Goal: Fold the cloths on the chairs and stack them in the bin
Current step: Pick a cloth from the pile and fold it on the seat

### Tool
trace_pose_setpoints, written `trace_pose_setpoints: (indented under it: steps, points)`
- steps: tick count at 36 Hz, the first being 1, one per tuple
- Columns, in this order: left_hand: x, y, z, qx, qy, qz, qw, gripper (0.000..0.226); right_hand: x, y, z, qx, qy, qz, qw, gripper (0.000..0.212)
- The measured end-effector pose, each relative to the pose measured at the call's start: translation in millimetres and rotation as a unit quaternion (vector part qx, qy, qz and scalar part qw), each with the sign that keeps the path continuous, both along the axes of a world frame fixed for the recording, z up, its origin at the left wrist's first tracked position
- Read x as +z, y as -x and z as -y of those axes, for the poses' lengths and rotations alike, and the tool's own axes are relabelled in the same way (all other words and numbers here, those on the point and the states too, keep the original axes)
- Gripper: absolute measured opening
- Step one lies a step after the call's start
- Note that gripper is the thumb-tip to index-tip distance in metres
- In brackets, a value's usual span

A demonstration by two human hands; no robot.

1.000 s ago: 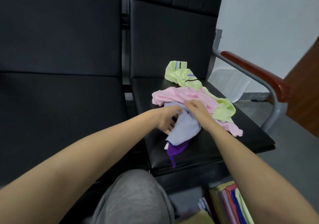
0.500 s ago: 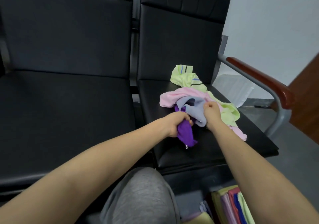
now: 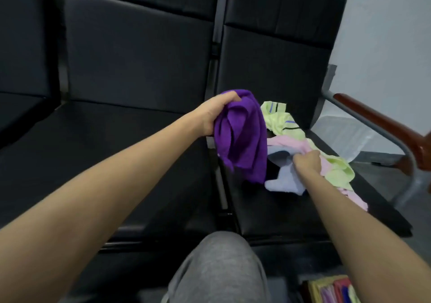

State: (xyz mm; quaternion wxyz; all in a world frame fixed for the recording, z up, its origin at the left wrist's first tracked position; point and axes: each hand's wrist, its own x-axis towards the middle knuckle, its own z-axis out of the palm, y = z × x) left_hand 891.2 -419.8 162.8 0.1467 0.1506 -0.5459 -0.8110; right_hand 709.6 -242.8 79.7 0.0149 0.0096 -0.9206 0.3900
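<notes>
My left hand (image 3: 215, 113) grips a purple cloth (image 3: 242, 137) by its top and holds it up above the gap between the two black seats; the cloth hangs crumpled. My right hand (image 3: 307, 162) pinches a pale blue cloth (image 3: 283, 179) lying on the right seat (image 3: 279, 209). Under and behind it lie a pink cloth (image 3: 289, 144) and a light green cloth (image 3: 283, 122) with dark stripes. The bin (image 3: 331, 290) with folded coloured cloths shows at the bottom right edge.
The left black seat (image 3: 105, 162) lies beside the right one. A wooden armrest (image 3: 382, 125) on a grey metal frame stands at the right. A translucent plastic container (image 3: 345, 134) sits on the floor behind it. My grey-trousered knee (image 3: 219, 267) is at the bottom centre.
My left hand has pulled the purple cloth out of the pile and lifted it up and to the left. My right hand stays on the pale blue cloth.
</notes>
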Motion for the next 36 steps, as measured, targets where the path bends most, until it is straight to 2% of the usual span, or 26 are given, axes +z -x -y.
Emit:
trace_pose_setpoints:
  steps: [3,5,6,8,10,12,14,17,19,21,23,25,27,29,31,33,35,36]
  points:
    - [-2.9,-10.7,15.2,-0.008,0.175,0.074,0.982,0.013,14.3,-16.8,20.1,0.071,-0.024,-0.111,0.991,0.042]
    - [-8.3,-21.3,23.2,-0.045,0.242,0.099,0.964,0.017,27.4,-31.2,41.0,0.174,0.027,-0.169,0.97,0.036]
    - [-10.5,-24.8,28.0,-0.063,0.254,0.103,0.96,0.02,34.3,-40.0,53.8,0.235,0.07,-0.165,0.955,0.035]
    - [-11.2,-34.9,34.1,-0.082,0.262,0.098,0.957,0.019,51.3,-62.7,78.6,0.365,0.157,-0.08,0.914,0.035]
    - [-8.1,-45.4,39.4,-0.095,0.26,0.092,0.956,0.015,64.7,-85.9,102.0,0.467,0.188,0.036,0.863,0.028]
    - [-3.7,-57.9,46.7,-0.107,0.274,0.1,0.951,0.012,71.9,-105.6,119.6,0.545,0.18,0.129,0.809,0.02]
    - [1.6,-73.8,56.5,-0.11,0.307,0.12,0.938,0.012,74.5,-120.1,131.4,0.597,0.185,0.196,0.756,0.024]
    - [12.4,-101.3,76.8,-0.108,0.375,0.176,0.904,0.018,73.8,-132.2,144.4,0.665,0.093,0.207,0.711,0.028]
    - [20.0,-118.5,92.4,-0.096,0.444,0.227,0.862,0.019,73.7,-137.4,154.6,0.683,-0.002,0.155,0.713,0.024]
    - [25.3,-134.5,106.9,-0.073,0.515,0.271,0.81,0.016,74.8,-146.4,165.9,0.669,-0.077,0.064,0.736,0.019]
    - [28.0,-148.5,119.3,-0.051,0.547,0.3,0.78,0.015,74.9,-154.7,178.2,0.651,-0.1,0.011,0.752,0.016]
    - [26.0,-159.9,130.2,-0.033,0.535,0.296,0.791,0.02,73.1,-158.8,188.1,0.655,-0.089,0.05,0.749,0.018]
    - [20.3,-171.2,137.9,-0.007,0.531,0.278,0.801,0.028,70.0,-167.5,193.9,0.671,-0.088,0.147,0.721,0.021]
    - [9.4,-178.3,141.5,0.009,0.558,0.265,0.786,0.034,60.4,-177.6,196.9,0.669,-0.097,0.232,0.7,0.034]
    - [-10.5,-184.6,143.0,-0.001,0.574,0.274,0.772,0.033,41.7,-192.5,201.3,0.651,-0.115,0.256,0.706,0.046]
    - [-40.6,-191.0,143.0,-0.025,0.558,0.311,0.769,0.028,14.7,-211.0,204.6,0.655,-0.168,0.176,0.715,0.04]
    - [-72.9,-195.3,139.8,-0.057,0.535,0.356,0.764,0.029,-15.8,-219.8,208.8,0.665,-0.213,0.007,0.716,0.026]
    - [-88.9,-197.4,139.1,-0.064,0.52,0.368,0.768,0.03,-27.6,-223.5,209.9,0.645,-0.21,-0.037,0.733,0.021]
